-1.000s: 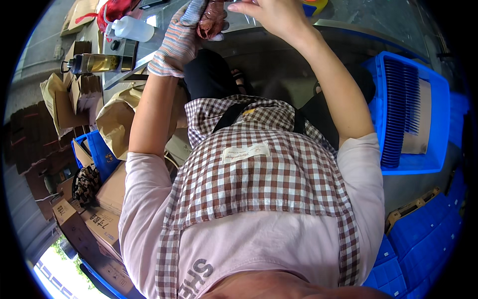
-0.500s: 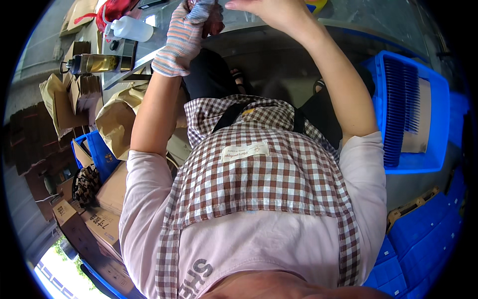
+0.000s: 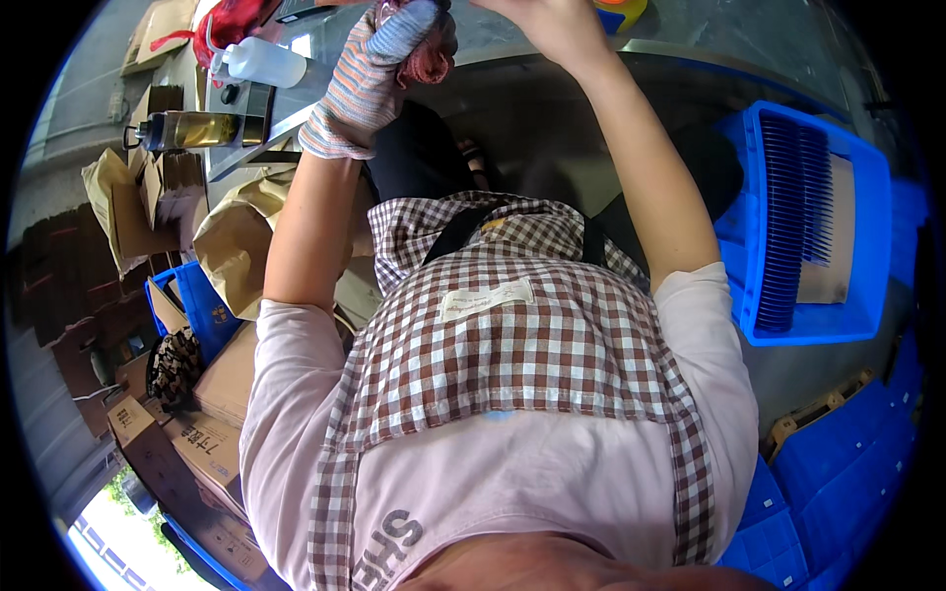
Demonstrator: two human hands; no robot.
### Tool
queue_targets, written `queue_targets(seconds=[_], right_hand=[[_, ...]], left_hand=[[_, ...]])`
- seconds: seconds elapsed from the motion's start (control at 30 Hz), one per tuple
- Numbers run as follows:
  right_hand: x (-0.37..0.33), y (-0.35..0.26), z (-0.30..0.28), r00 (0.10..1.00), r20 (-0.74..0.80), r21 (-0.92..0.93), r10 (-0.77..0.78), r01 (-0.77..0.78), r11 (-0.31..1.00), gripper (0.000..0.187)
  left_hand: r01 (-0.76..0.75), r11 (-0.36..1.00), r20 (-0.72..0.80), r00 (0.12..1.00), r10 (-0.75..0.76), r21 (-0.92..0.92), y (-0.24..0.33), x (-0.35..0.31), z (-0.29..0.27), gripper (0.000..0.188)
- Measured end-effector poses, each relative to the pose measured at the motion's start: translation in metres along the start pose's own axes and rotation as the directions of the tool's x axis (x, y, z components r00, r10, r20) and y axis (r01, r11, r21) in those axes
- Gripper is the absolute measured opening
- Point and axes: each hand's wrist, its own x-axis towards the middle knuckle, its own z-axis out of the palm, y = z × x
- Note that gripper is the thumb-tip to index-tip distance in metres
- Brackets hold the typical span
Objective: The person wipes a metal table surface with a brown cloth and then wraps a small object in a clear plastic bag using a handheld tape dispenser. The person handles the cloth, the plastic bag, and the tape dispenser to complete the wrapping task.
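My left hand [image 3: 394, 41] wears a knitted glove striped grey and orange and is at the top edge, above the near side of the table. It is closed on a crumpled dark red cloth [image 3: 426, 65], which bulges out beside the fingers. Something shiny and pinkish shows at the top of that grip, too cut off to name. My bare right hand [image 3: 552, 28] is just to the right, over the table edge. The frame cuts off its fingers, so whether it holds anything is hidden.
On the table [image 3: 690, 22] at the left lie a white squeeze bottle [image 3: 264, 63], a drink bottle [image 3: 192, 129] and a red plastic bag [image 3: 232, 22]. A blue crate [image 3: 867, 246] with dark comb-like racks stands right. Cardboard boxes [image 3: 202, 448] pile up left.
My left hand has come slightly lower, and more of the red cloth shows. My right hand and forearm have shifted left, with the fingers now past the top edge.
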Motion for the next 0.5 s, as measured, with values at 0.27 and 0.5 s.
queue_targets(seconds=[0.27,0.5], right_hand=[[-0.021,0.021,0.011,0.996,0.036,0.453,0.087,-0.094,0.886,0.033],[-0.025,0.033,0.026,0.954,0.099,0.572,0.285,-0.289,0.768,0.017]], left_hand=[[-0.004,0.982,-0.167,0.985,-0.028,-0.187,0.0,-0.004,0.012,0.041],[0.003,0.974,-0.078,0.997,-0.021,-0.225,-0.006,-0.003,0.009,0.039]])
